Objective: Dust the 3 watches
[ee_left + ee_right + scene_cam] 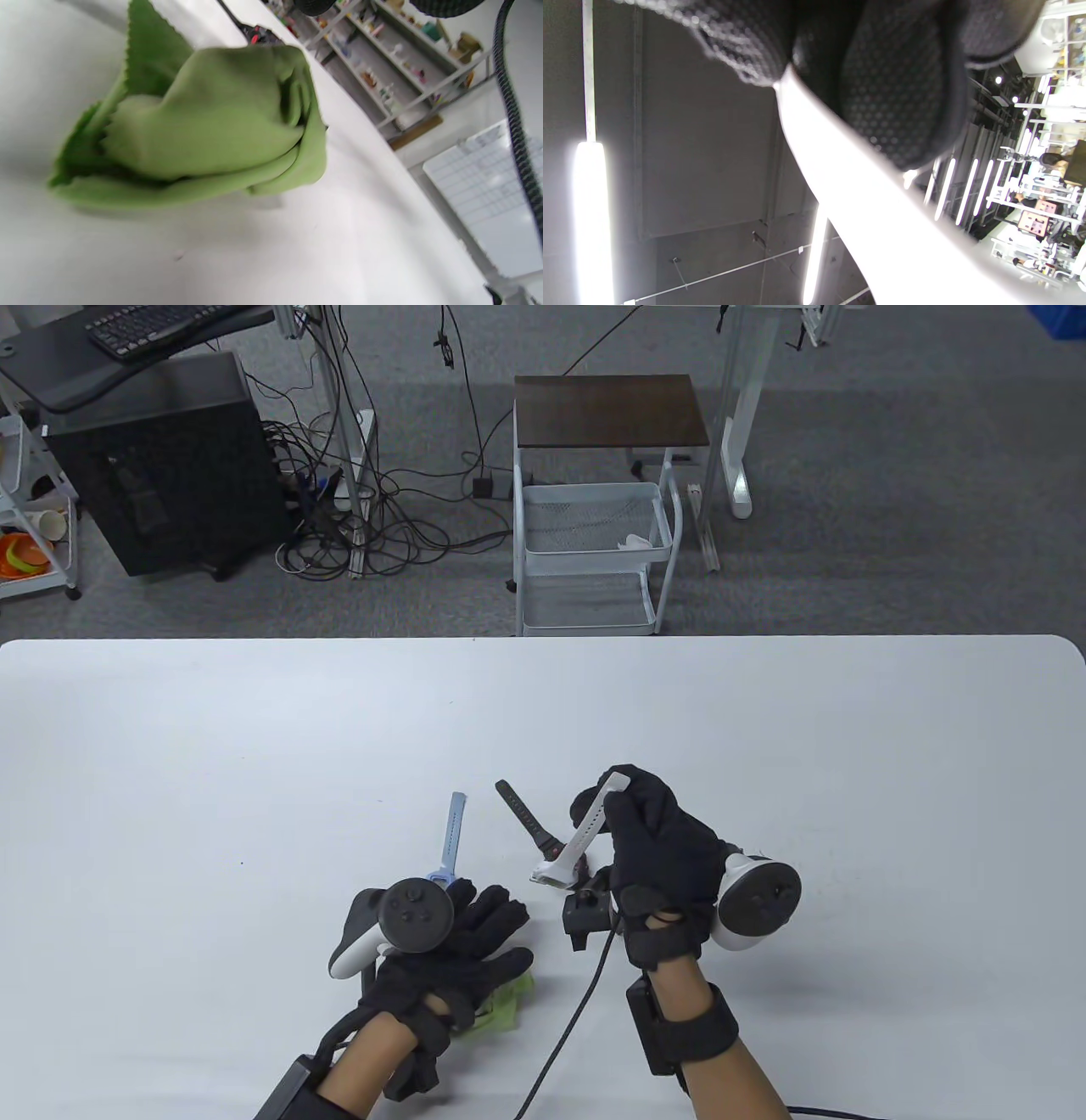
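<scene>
Near counter [254, 746] edge: right hand [657, 865] pinches white watch [577, 836] aloft; left hand [462, 937] flat on cloth [507, 1003]. Blue watch [452, 836], black watch [528, 819] lie untouched; dusting looks barely begun.

Lab — computer tower [165, 466], floor cables [373, 517], shelving [382, 63]

I see three watches near the table's near edge. The white watch [577, 836] is lifted off the table and tilted, its strap running from upper right down to lower left. The black watch [528, 819], with a red mark by its case, lies flat just left of it, strap pointing far-left. The light blue watch [450, 840] lies further left, its strap pointing away. A crumpled green cloth [203, 127] sits on the table nearest me, left of centre.
</scene>
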Demonstrator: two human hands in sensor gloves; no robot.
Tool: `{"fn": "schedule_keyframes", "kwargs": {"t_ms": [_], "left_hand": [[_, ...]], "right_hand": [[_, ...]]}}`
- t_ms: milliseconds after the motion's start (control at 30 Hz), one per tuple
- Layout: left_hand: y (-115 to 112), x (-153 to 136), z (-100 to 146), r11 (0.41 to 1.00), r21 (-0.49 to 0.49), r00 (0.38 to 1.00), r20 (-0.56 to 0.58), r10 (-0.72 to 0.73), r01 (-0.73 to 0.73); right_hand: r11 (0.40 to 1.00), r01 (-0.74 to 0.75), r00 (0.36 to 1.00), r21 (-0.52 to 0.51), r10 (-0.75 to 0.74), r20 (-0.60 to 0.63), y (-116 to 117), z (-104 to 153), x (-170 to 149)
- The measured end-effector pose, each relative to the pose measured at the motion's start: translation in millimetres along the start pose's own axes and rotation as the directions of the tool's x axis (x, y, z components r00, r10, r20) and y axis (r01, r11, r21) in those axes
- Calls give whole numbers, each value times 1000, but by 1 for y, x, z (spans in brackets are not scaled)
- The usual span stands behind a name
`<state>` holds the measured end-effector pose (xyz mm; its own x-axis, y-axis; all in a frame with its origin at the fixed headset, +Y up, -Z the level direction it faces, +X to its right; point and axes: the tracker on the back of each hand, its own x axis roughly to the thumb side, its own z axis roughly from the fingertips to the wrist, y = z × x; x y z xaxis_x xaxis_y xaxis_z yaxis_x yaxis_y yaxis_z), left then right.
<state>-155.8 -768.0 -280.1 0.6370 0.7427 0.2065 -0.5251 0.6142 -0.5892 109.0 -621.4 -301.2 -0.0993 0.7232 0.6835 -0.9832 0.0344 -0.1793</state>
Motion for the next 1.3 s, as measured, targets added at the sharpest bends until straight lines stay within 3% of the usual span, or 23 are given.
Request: {"fn": "schedule_keyframes", "kwargs": {"t_ms": [167, 567, 667, 1067, 1300], "left_hand": [[10, 0, 8, 991, 128, 999, 22, 32, -34], [22, 5, 18, 961, 265, 990, 131, 48, -81], [23, 4, 18, 959, 254, 985, 149, 91, -127], [25, 9, 21, 949, 305, 977, 214, 13, -79], [23, 10, 20, 956, 285, 975, 224, 5, -70]], "right_hand": [[1000, -1, 1000, 22, 1, -3, 5, 2, 0], [995, 65, 997, 70, -61, -54, 15, 6, -1], [994, 74, 996, 80, -69, -60, 17, 7, -1], [975, 142, 988, 169, -129, -84, 33, 12, -2], [973, 142, 988, 180, -127, -90, 35, 13, -4]]}}
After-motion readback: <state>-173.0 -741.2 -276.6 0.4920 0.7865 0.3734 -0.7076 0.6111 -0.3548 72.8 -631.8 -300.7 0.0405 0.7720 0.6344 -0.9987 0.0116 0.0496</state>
